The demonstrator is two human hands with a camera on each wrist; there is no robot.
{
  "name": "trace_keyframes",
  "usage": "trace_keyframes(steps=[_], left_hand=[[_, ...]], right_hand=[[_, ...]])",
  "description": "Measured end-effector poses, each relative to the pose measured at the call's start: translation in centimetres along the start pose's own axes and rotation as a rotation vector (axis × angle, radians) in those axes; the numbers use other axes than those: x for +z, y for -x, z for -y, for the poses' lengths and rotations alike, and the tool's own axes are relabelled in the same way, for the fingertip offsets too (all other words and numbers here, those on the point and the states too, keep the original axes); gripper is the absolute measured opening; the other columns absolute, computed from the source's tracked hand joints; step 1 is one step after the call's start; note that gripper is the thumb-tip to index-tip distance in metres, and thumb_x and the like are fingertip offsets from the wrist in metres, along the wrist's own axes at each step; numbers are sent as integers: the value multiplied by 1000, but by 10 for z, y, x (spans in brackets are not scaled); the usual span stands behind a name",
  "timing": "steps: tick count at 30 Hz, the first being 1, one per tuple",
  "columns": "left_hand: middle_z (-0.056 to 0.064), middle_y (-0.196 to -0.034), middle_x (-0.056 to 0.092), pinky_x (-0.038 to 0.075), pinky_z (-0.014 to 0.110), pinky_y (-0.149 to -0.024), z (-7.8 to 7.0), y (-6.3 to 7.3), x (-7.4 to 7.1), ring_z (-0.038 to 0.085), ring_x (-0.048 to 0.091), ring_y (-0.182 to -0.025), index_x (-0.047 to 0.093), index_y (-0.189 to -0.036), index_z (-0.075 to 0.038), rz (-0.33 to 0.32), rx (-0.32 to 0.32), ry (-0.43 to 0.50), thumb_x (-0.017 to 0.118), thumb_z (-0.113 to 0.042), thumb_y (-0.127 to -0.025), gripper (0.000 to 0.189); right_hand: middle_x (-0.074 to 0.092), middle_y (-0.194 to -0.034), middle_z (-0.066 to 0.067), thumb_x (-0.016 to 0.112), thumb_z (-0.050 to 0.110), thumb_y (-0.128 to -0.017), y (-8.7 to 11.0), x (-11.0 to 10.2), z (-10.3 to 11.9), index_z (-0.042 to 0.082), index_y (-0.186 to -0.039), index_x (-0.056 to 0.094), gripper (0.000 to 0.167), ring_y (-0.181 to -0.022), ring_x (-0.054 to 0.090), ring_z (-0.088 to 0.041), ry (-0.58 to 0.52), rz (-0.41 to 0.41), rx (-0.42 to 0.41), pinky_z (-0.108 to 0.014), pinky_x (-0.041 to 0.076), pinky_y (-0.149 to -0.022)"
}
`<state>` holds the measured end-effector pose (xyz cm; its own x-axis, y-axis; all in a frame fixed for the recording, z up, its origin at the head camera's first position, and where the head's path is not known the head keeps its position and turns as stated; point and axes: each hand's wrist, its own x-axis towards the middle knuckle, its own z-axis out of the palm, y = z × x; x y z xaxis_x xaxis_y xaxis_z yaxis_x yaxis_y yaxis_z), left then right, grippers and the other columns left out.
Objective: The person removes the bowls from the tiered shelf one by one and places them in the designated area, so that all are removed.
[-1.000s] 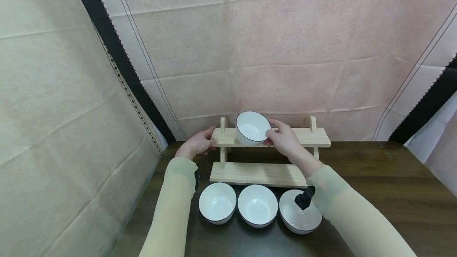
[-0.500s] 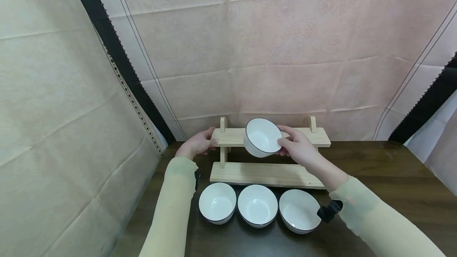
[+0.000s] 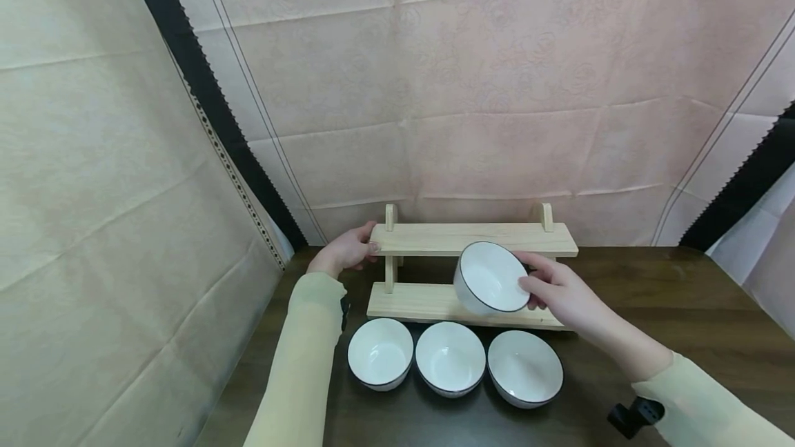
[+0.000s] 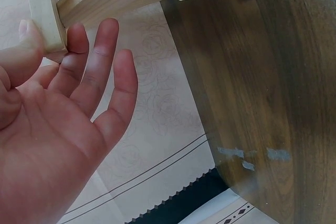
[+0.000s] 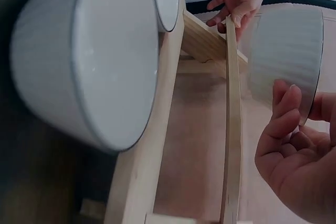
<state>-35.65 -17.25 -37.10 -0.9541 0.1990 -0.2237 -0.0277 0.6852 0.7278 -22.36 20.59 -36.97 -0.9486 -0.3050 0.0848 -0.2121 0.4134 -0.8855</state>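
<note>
In the head view my right hand (image 3: 562,292) pinches the right rim of a white bowl (image 3: 492,277) with a dark edge. The bowl is tilted toward me, in front of the two-tier wooden rack (image 3: 472,239). The right wrist view shows the thumb and fingers of that hand around the rim of the held bowl (image 5: 286,51). My left hand (image 3: 344,252) grips the left end of the rack's upper board. In the left wrist view the thumb and index finger pinch that board end (image 4: 46,11), while the other fingers extend loosely.
In front of the rack stand three more white bowls in a row: a left bowl (image 3: 380,354), a middle bowl (image 3: 450,359) and a right bowl (image 3: 525,368). All rest on the dark wooden table (image 3: 671,295). A pale patterned cloth (image 3: 497,88) hangs behind.
My right hand has carried the bowl from above the upper board forward, down and to the right, toward me. The left hand has kept its hold on the rack.
</note>
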Motion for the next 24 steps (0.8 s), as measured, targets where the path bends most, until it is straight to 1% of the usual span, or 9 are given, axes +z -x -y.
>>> trace_keyframes(steps=[4, 8, 10, 14, 15, 18, 22, 24], left_hand=[[7, -133, 52, 47, 39, -82, -1, 1, 0, 25, 60, -107, 15, -150, -33, 3, 1, -5, 52, -31, -96, 66], [7, -133, 52, 47, 39, -82, -2, 3, 0, 25, 60, -107, 15, -150, -33, 0, -1, -11, 53, -30, -95, 66], [7, -132, 52, 47, 39, -81, -2, 3, 0, 25, 60, -107, 15, -150, -33, -2, -2, -15, 53, -30, -95, 66], [7, -131, 52, 47, 37, -79, -1, 3, 0, 24, 60, -106, 15, -150, -32, -3, -7, -16, 53, -31, -95, 66], [7, -132, 53, 47, 37, -79, 0, 2, 0, 24, 60, -105, 15, -150, -32, -3, -7, -15, 52, -31, -96, 66], [7, -131, 53, 47, 35, -77, 0, 2, 0, 23, 60, -105, 15, -150, -31, -4, -10, -12, 52, -31, -96, 66], [7, -131, 53, 47, 34, -76, 1, 0, 0, 23, 60, -105, 15, -151, -30, -4, -5, -10, 52, -31, -96, 66], [7, -130, 53, 47, 34, -75, 1, -1, 0, 24, 60, -105, 15, -151, -30, -5, -2, -10, 52, -31, -96, 66]], right_hand=[[59, -88, -13, 51, 24, -96, 17, -12, -8, 19, -139, 41, 45, -72, 59, -22, -6, 7, 0, -30, 49, -64], [60, -86, -11, 50, 23, -97, 32, -25, -18, 13, -140, 39, 46, -68, 58, -19, -10, 20, -12, -31, 49, -59], [62, -88, -10, 49, 23, -98, 38, -31, -22, 11, -141, 37, 47, -69, 60, -17, -23, 32, -6, -32, 51, -61], [64, -95, -10, 47, 22, -98, 48, -44, -31, 7, -141, 36, 47, -73, 63, -15, 5, 57, -10, -31, 53, -66], [65, -96, -11, 47, 22, -99, 51, -48, -33, 7, -141, 36, 47, -74, 63, -15, 28, 63, -17, -31, 54, -67], [66, -97, -10, 47, 21, -99, 57, -59, -43, 10, -142, 36, 46, -77, 64, -16, 63, 100, -20, -30, 53, -68], [64, -94, -7, 46, 19, -99, 66, -75, -56, 12, -142, 36, 45, -76, 62, -15, 110, 179, -40, -29, 52, -66], [64, -96, -7, 44, 17, -99, 71, -82, -62, 11, -142, 35, 44, -78, 62, -14, 125, 220, -50, -29, 52, -65]])
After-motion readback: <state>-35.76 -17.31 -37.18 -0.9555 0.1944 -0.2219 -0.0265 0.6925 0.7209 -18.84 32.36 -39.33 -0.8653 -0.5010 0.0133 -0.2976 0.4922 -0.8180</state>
